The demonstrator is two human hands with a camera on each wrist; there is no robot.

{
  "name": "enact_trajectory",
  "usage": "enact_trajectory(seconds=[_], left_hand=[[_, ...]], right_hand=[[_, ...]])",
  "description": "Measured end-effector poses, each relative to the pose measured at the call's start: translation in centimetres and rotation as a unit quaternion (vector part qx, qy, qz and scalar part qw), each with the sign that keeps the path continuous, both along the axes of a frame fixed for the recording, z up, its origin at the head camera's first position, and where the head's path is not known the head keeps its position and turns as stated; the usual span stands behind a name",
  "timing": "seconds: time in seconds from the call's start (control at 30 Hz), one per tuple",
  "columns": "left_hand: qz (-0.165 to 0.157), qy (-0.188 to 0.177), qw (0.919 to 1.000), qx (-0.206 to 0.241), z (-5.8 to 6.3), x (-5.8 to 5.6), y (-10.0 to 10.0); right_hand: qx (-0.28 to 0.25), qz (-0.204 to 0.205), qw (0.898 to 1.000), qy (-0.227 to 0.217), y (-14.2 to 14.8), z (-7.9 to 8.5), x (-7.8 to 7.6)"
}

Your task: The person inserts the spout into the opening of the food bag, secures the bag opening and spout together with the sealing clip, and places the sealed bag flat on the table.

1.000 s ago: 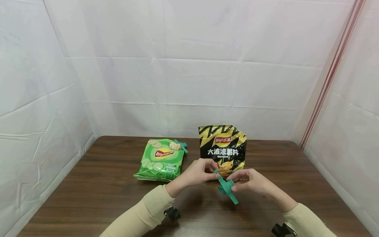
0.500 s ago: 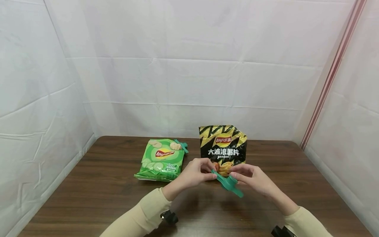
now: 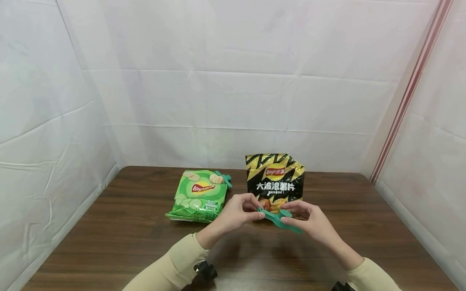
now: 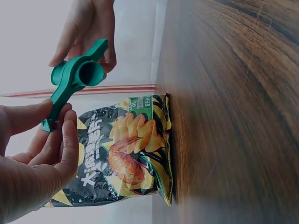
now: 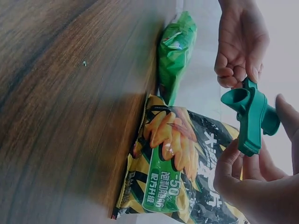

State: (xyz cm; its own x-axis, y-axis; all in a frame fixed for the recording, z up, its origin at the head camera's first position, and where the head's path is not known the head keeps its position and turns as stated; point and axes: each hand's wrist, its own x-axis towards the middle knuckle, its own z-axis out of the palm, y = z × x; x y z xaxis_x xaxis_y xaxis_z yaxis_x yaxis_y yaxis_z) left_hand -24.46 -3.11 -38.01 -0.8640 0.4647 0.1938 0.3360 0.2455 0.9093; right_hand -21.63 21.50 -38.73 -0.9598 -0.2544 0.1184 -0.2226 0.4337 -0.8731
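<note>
Both hands hold a green bag clip [image 3: 274, 218] with a round pouring spout, raised over the table in front of the black bag. My left hand [image 3: 236, 212] pinches one end of its long bar between thumb and fingers. My right hand [image 3: 314, 222] grips around the round cap, thumb on one side and fingers on the other. In the left wrist view the clip [image 4: 65, 86] shows the spout's hollow opening. From the right wrist the clip [image 5: 252, 119] shows a flared funnel on one side and the cap opposite. A black and yellow chip bag [image 3: 274, 178] stands upright just behind the hands.
A green chip bag [image 3: 200, 196] lies to the left on the brown wooden table [image 3: 127, 226], with another green clip [image 3: 226, 178] at its upper right corner. White sheeting [image 3: 233, 97] encloses the back and sides. A tiny pale speck [image 5: 84, 63] lies on the table.
The clip has turned in the hands from steeply slanted to nearly level, its cap now facing up. The right hand has shifted slightly up around the cap; the bags stay put.
</note>
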Motion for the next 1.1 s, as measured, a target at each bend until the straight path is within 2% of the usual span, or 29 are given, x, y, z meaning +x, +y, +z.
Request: enact_trajectory(seconds=[0.1, 0.23, 0.27, 0.33, 0.47, 0.7, 0.83, 0.97, 1.1], left_hand=[[-0.006, -0.01, 0.9999, 0.01, 0.1, 0.1, 0.0], [-0.013, -0.016, 0.9997, 0.013, 1.7, 1.2, -0.1], [-0.015, -0.014, 0.9997, 0.014, 1.7, 1.2, -0.1], [-0.013, -0.014, 0.9997, 0.013, 1.5, 1.1, -0.2], [-0.009, -0.011, 0.9998, 0.014, 0.1, 0.1, -0.1], [0.003, 0.005, 0.9997, 0.022, -0.2, 0.2, -0.1], [0.026, 0.026, 0.9991, 0.019, -0.3, 0.3, 0.1], [0.056, 0.059, 0.9967, -0.004, -0.3, 0.8, 0.3], [0.064, 0.076, 0.9948, -0.023, -0.3, 1.2, 0.5]], right_hand=[[-0.015, -0.006, 1.0, 0.007, 0.0, 0.0, 0.2], [-0.024, -0.01, 0.999, 0.025, 0.0, 0.2, 0.4], [-0.023, -0.01, 0.999, 0.027, 0.0, 0.2, 0.4], [-0.02, -0.011, 0.999, 0.033, -0.1, 0.4, 0.5], [-0.007, -0.014, 0.999, 0.047, -0.1, 0.5, 0.5], [0.002, -0.023, 0.998, 0.056, -0.3, 0.6, 0.7], [0.009, -0.035, 0.998, 0.06, -0.4, 0.7, 0.7], [0.014, -0.046, 0.997, 0.067, -0.6, 0.8, 0.8], [0.015, -0.053, 0.996, 0.075, -0.7, 0.8, 1.0]])
